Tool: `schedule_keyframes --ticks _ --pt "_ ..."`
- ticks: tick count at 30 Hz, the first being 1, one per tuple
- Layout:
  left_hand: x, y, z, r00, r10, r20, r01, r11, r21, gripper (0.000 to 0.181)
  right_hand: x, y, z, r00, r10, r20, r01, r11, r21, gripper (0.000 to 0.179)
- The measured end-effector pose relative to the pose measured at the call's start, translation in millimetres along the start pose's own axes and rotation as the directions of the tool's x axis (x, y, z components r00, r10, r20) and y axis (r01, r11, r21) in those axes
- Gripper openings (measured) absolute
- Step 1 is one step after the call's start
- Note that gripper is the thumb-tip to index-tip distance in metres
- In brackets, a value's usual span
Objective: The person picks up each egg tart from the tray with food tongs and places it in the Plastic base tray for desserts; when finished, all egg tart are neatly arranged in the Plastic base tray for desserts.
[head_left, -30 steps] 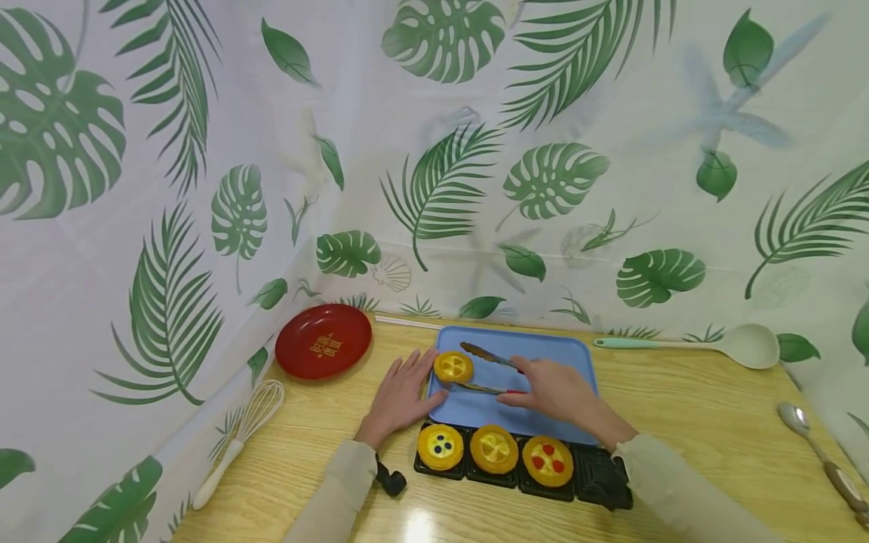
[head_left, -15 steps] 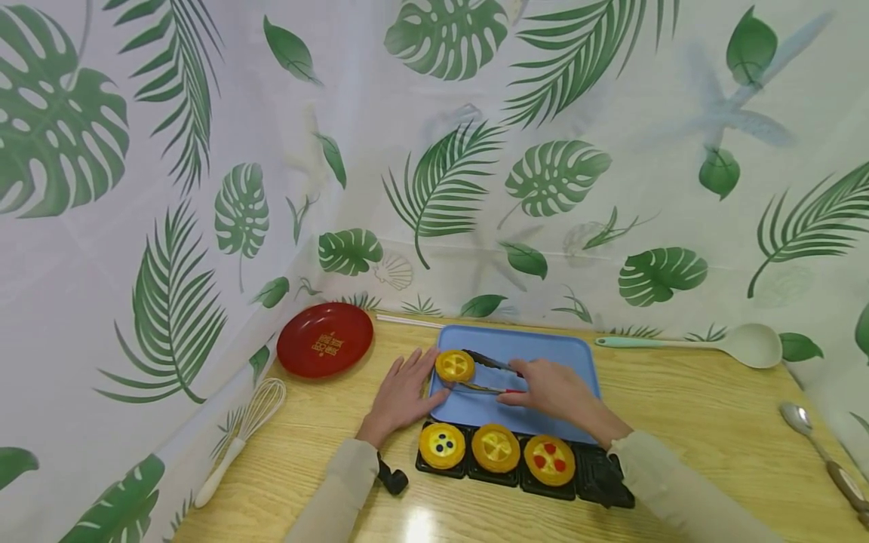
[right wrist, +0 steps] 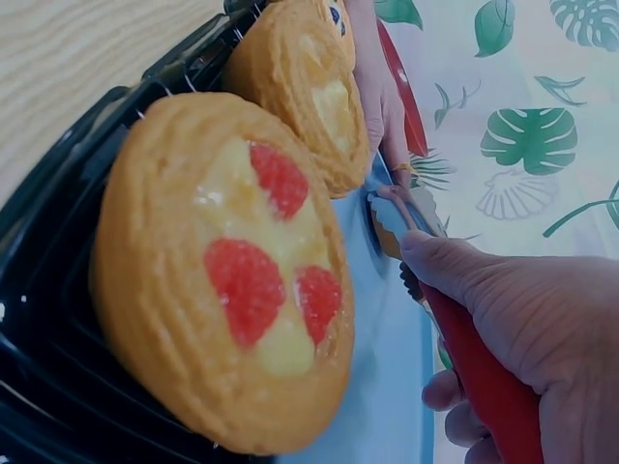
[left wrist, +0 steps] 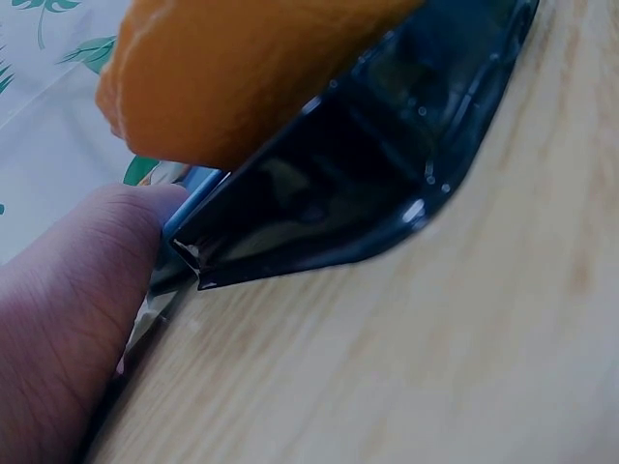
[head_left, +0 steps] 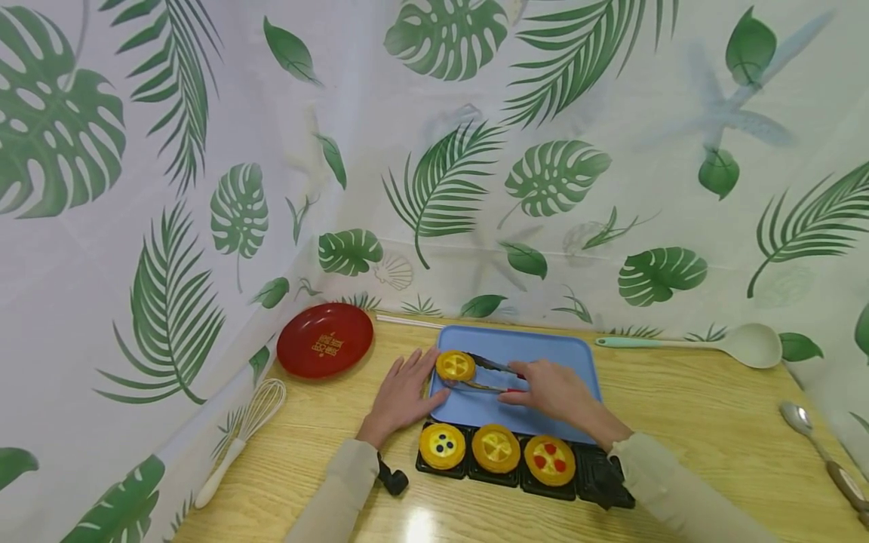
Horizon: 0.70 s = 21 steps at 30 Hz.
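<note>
My right hand holds a pair of tongs with red grips over the blue tray. The tongs' tips sit on either side of a yellow-topped tart at the tray's left end. Fingers spread, my left hand rests along the tray's left edge, thumb near that tart. In front of the tray, a black plastic holder carries a blueberry-topped tart, another yellow-topped tart and a red-fruit tart. The holder's rightmost compartment has no tart in it.
A red plate lies at the back left, with a whisk in front of it. White chopsticks lie behind the tray. To the right are a ladle and a metal spoon. Leaf-printed sheeting walls the back and left.
The tongs have narrowed: their far arm has come down against the tart's right side. The left hand has stayed in place.
</note>
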<state>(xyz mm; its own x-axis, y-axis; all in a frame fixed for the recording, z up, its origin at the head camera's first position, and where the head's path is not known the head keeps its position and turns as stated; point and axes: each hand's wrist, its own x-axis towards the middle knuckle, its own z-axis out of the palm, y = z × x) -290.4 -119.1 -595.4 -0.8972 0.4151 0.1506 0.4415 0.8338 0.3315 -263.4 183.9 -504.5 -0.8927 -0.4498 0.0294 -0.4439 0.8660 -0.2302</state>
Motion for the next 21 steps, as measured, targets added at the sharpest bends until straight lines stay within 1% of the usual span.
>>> schedule_keyframes --ticks 5,9,11,15,21 --pt "-0.4 1.2 0.1 1.0 -0.001 0.001 0.001 1.0 0.002 0.087 -3.4 3 -2 1.0 0.002 -0.011 -0.002 1.0 -0.009 0.056" --pt "-0.3 1.9 -0.7 1.0 -0.006 0.005 0.006 1.0 0.001 0.087 -8.4 4 -6 1.0 0.013 -0.025 -0.013 1.0 0.01 0.06" --pt "-0.4 2.3 -1.5 1.0 -0.001 -0.004 0.001 1.0 -0.009 0.087 -11.8 4 -10 0.999 0.014 -0.039 -0.013 1.0 0.023 0.06" --pt "-1.1 3.1 -3.0 1.0 0.006 -0.01 -0.006 1.0 -0.019 0.087 -20.0 7 -17 0.998 0.023 -0.062 -0.021 0.999 0.025 0.061" --pt "-1.4 2.7 -3.7 1.0 0.019 -0.02 -0.02 0.999 -0.027 0.086 -38.8 17 -28 0.996 0.048 -0.076 -0.046 0.999 0.027 0.072"
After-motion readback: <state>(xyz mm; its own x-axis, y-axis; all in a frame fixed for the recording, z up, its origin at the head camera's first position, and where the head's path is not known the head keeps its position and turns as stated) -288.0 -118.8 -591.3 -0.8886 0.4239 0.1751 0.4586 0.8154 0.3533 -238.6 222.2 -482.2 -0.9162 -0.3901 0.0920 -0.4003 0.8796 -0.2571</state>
